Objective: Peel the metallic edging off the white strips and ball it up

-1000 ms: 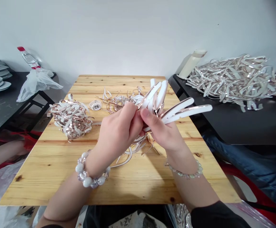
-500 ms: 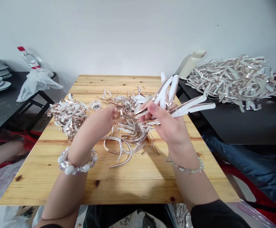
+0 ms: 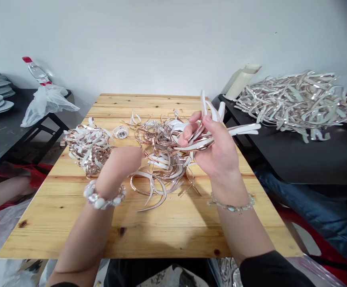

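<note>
Head view showed the right hand (image 3: 217, 149) raised, fingers gripping a bundle of curved strips (image 3: 221, 129); the left hand (image 3: 121, 161), fingers curled shut, hovered by the table's (image 3: 173, 235) middle pile (image 3: 161, 153).

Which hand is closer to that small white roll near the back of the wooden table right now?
Left. The left hand is just in front of the small white roll; the right hand, gripping a bundle of strips, is well off to its right.

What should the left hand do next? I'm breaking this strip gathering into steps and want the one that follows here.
Probably lower the left hand onto the loose pile of strips and pinch one. It hangs just beside that pile with nothing visibly in it, while the right hand is shut on a fanned bundle of strips raised above the wooden table.
</note>
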`<state>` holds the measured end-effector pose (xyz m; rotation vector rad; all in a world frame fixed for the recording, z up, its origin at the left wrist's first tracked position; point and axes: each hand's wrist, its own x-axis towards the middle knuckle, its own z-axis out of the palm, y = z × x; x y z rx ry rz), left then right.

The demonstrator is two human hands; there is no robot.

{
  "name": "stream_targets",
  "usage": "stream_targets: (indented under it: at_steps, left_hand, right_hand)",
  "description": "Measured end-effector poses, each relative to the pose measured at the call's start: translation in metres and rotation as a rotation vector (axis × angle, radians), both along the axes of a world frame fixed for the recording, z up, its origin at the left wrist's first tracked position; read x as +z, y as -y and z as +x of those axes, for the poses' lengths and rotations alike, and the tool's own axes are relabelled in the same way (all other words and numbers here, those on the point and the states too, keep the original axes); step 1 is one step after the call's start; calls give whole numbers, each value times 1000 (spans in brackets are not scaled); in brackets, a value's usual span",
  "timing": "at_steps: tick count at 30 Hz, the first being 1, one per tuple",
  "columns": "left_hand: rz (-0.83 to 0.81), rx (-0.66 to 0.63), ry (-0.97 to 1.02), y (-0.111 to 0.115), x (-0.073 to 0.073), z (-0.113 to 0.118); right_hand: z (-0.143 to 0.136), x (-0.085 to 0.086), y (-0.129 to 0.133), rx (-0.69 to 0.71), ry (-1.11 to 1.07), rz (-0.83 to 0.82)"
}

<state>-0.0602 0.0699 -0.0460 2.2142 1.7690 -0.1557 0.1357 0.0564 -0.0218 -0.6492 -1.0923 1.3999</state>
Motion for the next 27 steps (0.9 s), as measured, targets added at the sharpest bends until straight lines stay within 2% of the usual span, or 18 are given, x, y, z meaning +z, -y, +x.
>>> stream_targets:
  at_steps: [4,7,11,16,19,22,24,27]
  left_hand:
    - [119,3,12,20,34,-8]
    - [235,-19,275,28,46,-7]
    - [319,-40,649,28,45,-2]
    - [400,14,829,33,50,-3]
    - [515,79,897,37,54,-6]
    - [605,108,965,39,53,-4]
    - [618,58,948,39,48,3]
    - [584,-48,775,40,41,20]
  right_hand:
    - [2,-5,-9,102,-91,-138]
    - [0,-8,-12,140,-186,-205]
    - [-4,-12,-12,147,-230,-223]
    - [-10,-15,-8,162,-134,-221]
    - [-12,-15,-5,147,-26,-150]
    - [-17,-15,-3,90,8,-137]
    - [-21,-17,-1,86,-29,-138]
    - [-30,-21,2,112,-64,-72]
